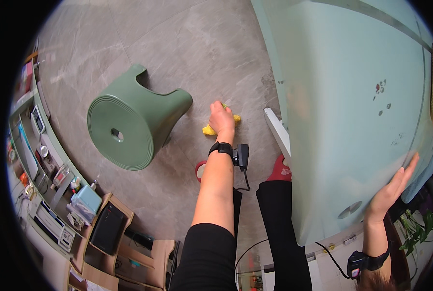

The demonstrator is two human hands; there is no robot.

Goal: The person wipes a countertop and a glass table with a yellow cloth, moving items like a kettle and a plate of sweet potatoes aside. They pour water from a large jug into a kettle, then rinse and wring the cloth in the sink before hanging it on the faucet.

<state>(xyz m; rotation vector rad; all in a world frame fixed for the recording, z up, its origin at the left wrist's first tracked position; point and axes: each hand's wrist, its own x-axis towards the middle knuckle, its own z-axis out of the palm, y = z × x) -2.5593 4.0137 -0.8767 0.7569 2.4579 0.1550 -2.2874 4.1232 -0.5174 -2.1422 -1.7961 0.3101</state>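
Observation:
My left hand (pixel 222 118) is low over the grey tiled floor (pixel 202 54), closed around a crumpled yellow cloth (pixel 210 130). Its fingers cover the middle of the cloth; a bit of green shows beside them. To the left of this hand, a green plastic stool (pixel 120 132) lies tipped on its side, its round seat turned towards me. At the far right, my right hand (pixel 391 189) rests with straight fingers on the edge of a pale green tabletop (pixel 340 120). It holds nothing. Black straps with small devices circle both wrists.
A white table foot (pixel 277 131) stands near my red slipper (pixel 280 169). Along the left runs a cluttered desk (pixel 60 145) with a light blue box (pixel 87 203) and a black case (pixel 108 227). Black cables (pixel 246 180) hang from the wrist devices. Plant leaves (pixel 427 222) show at lower right.

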